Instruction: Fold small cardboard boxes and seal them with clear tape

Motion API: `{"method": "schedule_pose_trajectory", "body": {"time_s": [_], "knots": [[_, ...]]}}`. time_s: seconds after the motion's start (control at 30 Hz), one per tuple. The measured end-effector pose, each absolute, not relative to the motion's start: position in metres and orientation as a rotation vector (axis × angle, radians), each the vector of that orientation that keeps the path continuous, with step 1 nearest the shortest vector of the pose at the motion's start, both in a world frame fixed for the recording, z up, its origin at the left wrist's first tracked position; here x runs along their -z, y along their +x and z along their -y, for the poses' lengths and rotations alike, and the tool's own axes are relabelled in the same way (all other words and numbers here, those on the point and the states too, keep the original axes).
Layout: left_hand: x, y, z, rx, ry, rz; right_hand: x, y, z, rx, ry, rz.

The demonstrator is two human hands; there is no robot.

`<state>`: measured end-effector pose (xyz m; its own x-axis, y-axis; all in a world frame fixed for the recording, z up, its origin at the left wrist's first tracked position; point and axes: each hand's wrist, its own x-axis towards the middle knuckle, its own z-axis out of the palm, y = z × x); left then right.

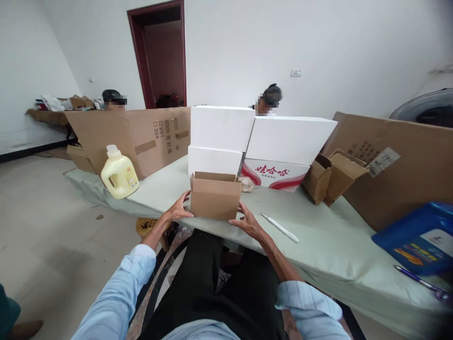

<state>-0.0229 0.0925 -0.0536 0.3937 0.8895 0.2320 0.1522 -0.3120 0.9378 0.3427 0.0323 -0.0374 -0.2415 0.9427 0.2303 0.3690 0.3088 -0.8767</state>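
A small open brown cardboard box stands at the near edge of a table covered in pale green cloth. My left hand lies against the box's left side, fingers stretched along it. My right hand presses the box's lower right corner with fingers spread. Both hands grip the box between them. The top flaps of the box stand open.
Behind the box sit white foam boxes and a red-printed carton. A yellow detergent bottle stands at left, a white utility knife at right, small empty cartons, large cardboard sheets, a blue box. Two people sit beyond.
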Motion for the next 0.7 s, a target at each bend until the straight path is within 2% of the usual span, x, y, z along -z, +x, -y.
{"method": "schedule_pose_trajectory", "body": {"time_s": [0.17, 0.37, 0.53, 0.7], "knots": [[0.07, -0.003, -0.097, -1.046, 1.683, -0.827, 0.05, 0.349, -0.027, -0.928, -1.228, 1.735], [0.08, -0.002, -0.045, -1.089, 1.66, -0.876, 0.063, 0.351, 0.013, -0.901, -1.204, 1.639], [0.067, -0.001, -0.003, -1.051, 1.68, -0.949, 0.069, 0.352, 0.053, -0.837, -1.282, 1.545], [0.052, 0.004, 0.006, -0.99, 1.738, -1.047, 0.064, 0.352, 0.063, -0.799, -1.353, 1.526]]}}
